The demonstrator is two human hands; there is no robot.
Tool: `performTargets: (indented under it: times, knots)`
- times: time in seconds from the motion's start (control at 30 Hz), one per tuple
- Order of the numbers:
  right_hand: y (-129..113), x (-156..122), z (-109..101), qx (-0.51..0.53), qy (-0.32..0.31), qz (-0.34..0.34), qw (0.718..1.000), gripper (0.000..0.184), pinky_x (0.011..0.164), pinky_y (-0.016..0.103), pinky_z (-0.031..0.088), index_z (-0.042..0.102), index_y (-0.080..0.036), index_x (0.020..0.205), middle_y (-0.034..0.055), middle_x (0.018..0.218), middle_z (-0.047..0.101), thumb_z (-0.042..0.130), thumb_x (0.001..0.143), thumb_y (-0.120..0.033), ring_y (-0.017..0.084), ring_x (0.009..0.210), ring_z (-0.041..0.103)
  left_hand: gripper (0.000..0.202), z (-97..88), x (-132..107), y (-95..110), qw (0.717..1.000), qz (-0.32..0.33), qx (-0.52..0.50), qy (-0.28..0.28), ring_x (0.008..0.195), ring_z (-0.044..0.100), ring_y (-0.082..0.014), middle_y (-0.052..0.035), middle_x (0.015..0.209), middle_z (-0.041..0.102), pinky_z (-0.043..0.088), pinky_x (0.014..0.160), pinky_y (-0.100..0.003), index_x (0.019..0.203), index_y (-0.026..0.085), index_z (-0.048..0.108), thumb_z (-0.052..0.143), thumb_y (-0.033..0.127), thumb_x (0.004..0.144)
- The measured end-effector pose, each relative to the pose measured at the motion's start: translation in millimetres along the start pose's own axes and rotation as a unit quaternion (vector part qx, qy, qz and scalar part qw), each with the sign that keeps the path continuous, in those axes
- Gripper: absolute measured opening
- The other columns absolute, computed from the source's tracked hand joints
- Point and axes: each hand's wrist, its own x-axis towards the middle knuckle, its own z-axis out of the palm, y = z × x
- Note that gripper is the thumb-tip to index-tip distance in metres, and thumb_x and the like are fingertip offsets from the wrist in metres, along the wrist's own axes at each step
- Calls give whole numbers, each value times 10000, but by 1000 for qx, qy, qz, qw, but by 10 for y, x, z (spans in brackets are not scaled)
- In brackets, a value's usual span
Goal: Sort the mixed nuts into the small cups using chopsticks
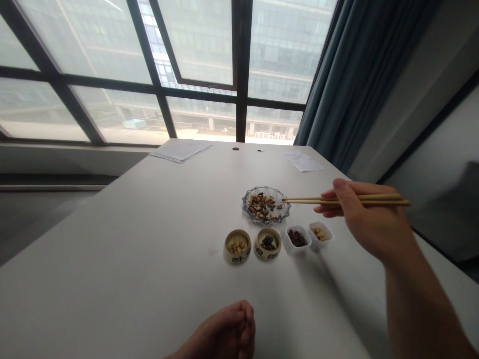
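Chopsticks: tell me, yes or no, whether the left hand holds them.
No, the right hand grips the chopsticks, while the left hand is apart from them.

Dark characters [237, 260], apparently Chinese, mark the near wall of a round bowl [227, 255] on the counter [130, 249], at six o'clock from the view's centre. Similar lettering [260, 253] marks a second bowl [267, 257] toward five o'clock. Neither inscription can be read with certainty.

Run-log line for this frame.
right hand: holding chopsticks, tips at glass dish | left hand: curled, contents unclear | small containers: four, row nearside of dish
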Motion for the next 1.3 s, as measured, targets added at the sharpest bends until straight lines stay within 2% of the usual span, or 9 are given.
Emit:
performTargets:
  times: [0.1, 0.17, 0.37, 0.6, 0.73, 0.93, 1.1, 1.3]
  knots:
    - [-170, -156, -222, -61, -24, 3, 998, 488, 436, 320, 606, 810, -193, 802, 122, 685, 772, 671, 933, -642, 280, 559, 765, 96, -5, 10, 9, 1000, -8, -3, 2, 558, 447, -91, 22, 668, 482, 200, 577, -247, 810, 179, 620, 668, 253, 846]
    - [-204, -222, -282, -91, -47, -6, 995, 463, 439, 320, 594, 811, -207, 796, 112, 678, 771, 672, 941, -623, 280, 556, 760, 107, -5, 8, 10, 1000, 2, -14, 2, 558, 440, -87, 24, 662, 473, 199, 576, -243, 809, 176, 625, 688, 258, 835]
    - [-129, -237, -244, -131, -79, -20, 988, 421, 440, 314, 552, 816, -206, 828, 72, 634, 757, 664, 966, -574, 267, 523, 741, 116, -10, -5, -3, 1000, 4, -2, -4, 558, 443, -91, 16, 671, 498, 211, 570, -252, 803, 174, 617, 676, 263, 846]
    - [-145, -230, -182, -117, -69, -39, 990, 422, 451, 307, 543, 806, -203, 831, 75, 650, 754, 649, 979, -566, 266, 546, 749, 110, -40, 29, 0, 1000, -2, -14, -12, 549, 442, -90, 24, 653, 492, 209, 564, -248, 816, 175, 623, 695, 257, 827]
    - [-81, -151, -31, -71, -58, -27, 995, 478, 459, 301, 551, 797, -194, 835, 80, 634, 742, 620, 977, -615, 257, 540, 742, 108, -20, 4, 3, 1000, -3, -10, -3, 556, 445, -89, 21, 666, 497, 205, 568, -247, 819, 175, 616, 684, 257, 837]
    - [315, 70, 372, -17, -94, -17, 995, 543, 525, 324, 577, 779, -181, 800, 81, 679, 755, 589, 969, -660, 249, 573, 735, 114, -10, -17, -8, 1000, -2, 6, -7, 560, 434, -90, 22, 679, 488, 198, 575, -256, 831, 183, 589, 660, 267, 859]
    - [560, 111, 607, -13, -150, -42, 988, 459, 592, 318, 564, 765, -192, 758, 61, 714, 764, 583, 1008, -530, 237, 635, 729, 104, -25, -8, -31, 1000, 11, 17, -5, 551, 421, -93, 24, 670, 477, 200, 580, -268, 838, 187, 587, 629, 273, 879]
    - [629, 95, 712, -47, -210, -83, 973, 366, 628, 293, 493, 764, -198, 755, 38, 740, 759, 588, 1009, -393, 214, 692, 693, 97, -20, -15, -33, 1000, 9, 11, -3, 556, 433, -97, 21, 670, 487, 203, 578, -264, 844, 185, 595, 642, 269, 859]
